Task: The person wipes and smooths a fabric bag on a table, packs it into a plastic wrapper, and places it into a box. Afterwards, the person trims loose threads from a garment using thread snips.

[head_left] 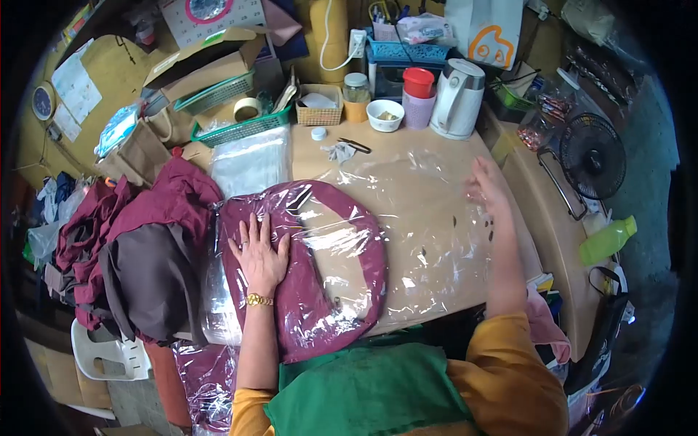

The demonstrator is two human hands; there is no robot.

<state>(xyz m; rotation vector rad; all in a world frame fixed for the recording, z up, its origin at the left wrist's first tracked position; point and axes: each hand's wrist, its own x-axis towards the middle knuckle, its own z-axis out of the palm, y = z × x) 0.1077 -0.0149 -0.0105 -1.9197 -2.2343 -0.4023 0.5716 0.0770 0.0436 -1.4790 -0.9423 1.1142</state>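
A maroon garment [327,341] lies folded on the table inside a large clear plastic bag [429,283], part of it curving round in a loop. My left hand [260,254], with a gold-coloured watch at the wrist, presses flat on the bagged garment with its fingers spread. My right hand [486,187] is near the far right end of the bag and blurred by motion. Whether its fingers hold the plastic cannot be made out. Left of the bag, more maroon cloth [171,192] and dark grey cloth [156,272] are heaped.
At the back stand a white kettle [458,99], a white bowl [384,116], a jar [356,93] and a green basket [240,127]. Dark-handled snips [356,146] lie on the table [309,156] near a stack of clear bags [251,161]. A black fan [592,155] stands right.
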